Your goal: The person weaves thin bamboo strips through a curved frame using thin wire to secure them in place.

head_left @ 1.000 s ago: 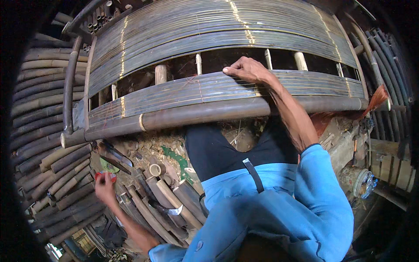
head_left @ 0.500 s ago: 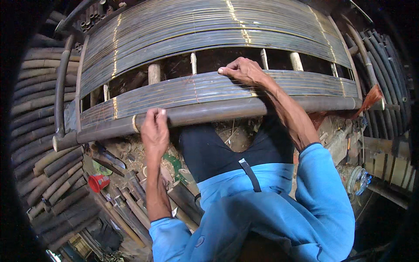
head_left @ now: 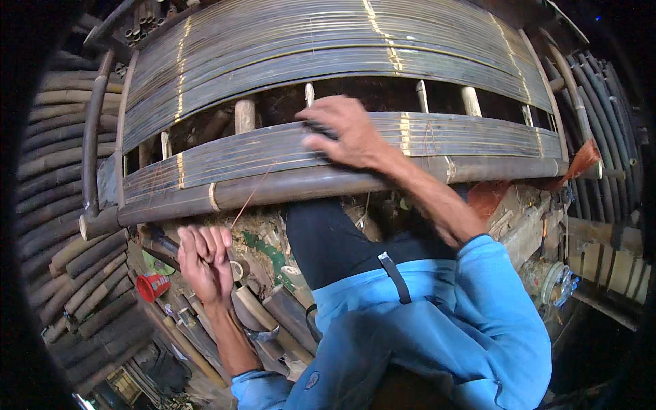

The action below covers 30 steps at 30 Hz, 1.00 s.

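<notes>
My left hand [head_left: 208, 256], blurred, is in the air in front of the bamboo bench with its fingers closed. A thin reddish thread [head_left: 254, 195] runs taut from it up to the front band of slats. My right hand [head_left: 345, 130], also smeared by motion, is over that band of dark bamboo slats [head_left: 239, 154], its thumb apart from its fingers. Whether it presses on the slats I cannot tell. A thick bamboo pole [head_left: 287, 184] with pale joints forms the front edge. Behind a gap lies a wider slat panel [head_left: 273, 58] with pale lashing rows.
Bamboo poles [head_left: 58, 160] are stacked at the left, more [head_left: 608, 123] at the right. Cut bamboo pieces [head_left: 201, 335] lie low on the left by a red container [head_left: 152, 285]. A clear plastic jar [head_left: 557, 281] stands right. Short posts [head_left: 244, 116] show in the gap.
My left hand has left the front pole and come down toward me and leftward, the thread stretched from it. My right hand has shifted left along the slats, its thumb and fingers spreading.
</notes>
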{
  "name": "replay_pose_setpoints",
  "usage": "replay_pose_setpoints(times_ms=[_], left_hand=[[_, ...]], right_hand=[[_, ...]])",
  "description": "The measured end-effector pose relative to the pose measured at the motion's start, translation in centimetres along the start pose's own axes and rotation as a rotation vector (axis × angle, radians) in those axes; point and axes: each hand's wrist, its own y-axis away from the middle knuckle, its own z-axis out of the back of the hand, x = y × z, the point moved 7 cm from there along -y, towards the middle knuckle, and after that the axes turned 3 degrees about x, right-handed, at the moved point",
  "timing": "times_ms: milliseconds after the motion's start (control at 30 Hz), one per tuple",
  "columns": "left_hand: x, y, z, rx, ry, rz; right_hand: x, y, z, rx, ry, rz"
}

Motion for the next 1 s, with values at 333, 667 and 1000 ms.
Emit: replay_pose_setpoints(times_ms=[333, 667, 1000], left_hand=[[-0.6, 3.8, -3.9, 0.106, -0.446, -0.021], [-1.8, 2.5, 1.9, -0.239, -0.804, 0.028], [19.5, 4.0, -12.9, 0.474, -1.452, 0.024]], right_hand=[[5.1, 0.8, -4.7, 0.099, -0.224, 0.077], [3.4, 3.1, 3.2, 0.162, -0.271, 0.182], [-6.4, 13.3, 15.8, 0.243, 0.267, -0.199]])
